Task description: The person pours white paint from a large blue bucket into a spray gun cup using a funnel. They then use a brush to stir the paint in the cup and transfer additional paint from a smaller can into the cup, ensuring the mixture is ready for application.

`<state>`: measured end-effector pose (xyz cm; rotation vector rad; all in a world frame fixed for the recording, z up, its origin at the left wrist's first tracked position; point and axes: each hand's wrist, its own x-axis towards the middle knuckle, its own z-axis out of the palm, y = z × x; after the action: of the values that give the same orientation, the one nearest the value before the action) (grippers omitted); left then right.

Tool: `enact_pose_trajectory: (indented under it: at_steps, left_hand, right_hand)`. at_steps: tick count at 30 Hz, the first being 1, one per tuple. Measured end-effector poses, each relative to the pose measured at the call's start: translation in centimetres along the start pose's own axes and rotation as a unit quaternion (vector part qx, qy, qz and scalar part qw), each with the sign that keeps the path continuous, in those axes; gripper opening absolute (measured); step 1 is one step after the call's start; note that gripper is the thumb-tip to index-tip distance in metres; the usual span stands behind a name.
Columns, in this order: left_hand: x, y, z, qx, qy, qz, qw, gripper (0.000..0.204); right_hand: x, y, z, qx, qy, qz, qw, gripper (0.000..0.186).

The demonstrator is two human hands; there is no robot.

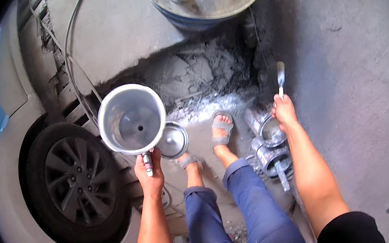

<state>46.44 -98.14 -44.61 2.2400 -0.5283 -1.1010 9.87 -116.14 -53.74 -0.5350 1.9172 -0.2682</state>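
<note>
My left hand (pixel 150 172) is closed around the threaded fitting at the side of a metal cup (pixel 129 116), which looks like a spray gun's paint cup. The cup's mouth faces up at me, and a small dark hole shows in its bare inner bottom. Beside its lower right rim is a round metal lid (pixel 176 142), close to my left fingers; whether they touch it I cannot tell. Out to the right, my right hand (pixel 283 110) grips a small paintbrush (pixel 281 74) by its handle, bristles pointing away from me.
Two paint-smeared tins (pixel 271 132) stand by my right foot, one with a flat stick (pixel 282 176) in it. A car wheel (pixel 79 176) is at left. Ahead are a metal drum (pixel 242 6), a hose (pixel 65 55) and a broken, rubble-filled hollow (pixel 187 70).
</note>
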Motion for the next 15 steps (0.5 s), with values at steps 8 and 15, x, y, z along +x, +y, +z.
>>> enact_pose_trajectory:
  at_steps: [8, 15]
  left_hand:
    - [0.2, 1.1, 1.0, -0.072, 0.021, -0.011, 0.997, 0.014]
    - [0.7, 0.5, 0.3, -0.077, 0.030, -0.012, 0.996, 0.014]
  right_hand:
    - [-3.8, -16.2, -1.7, 0.075, 0.031, -0.293, 0.953, 0.040]
    - [-0.8, -28.4, 8.1, -0.154, 0.035, -0.493, 0.856, 0.030]
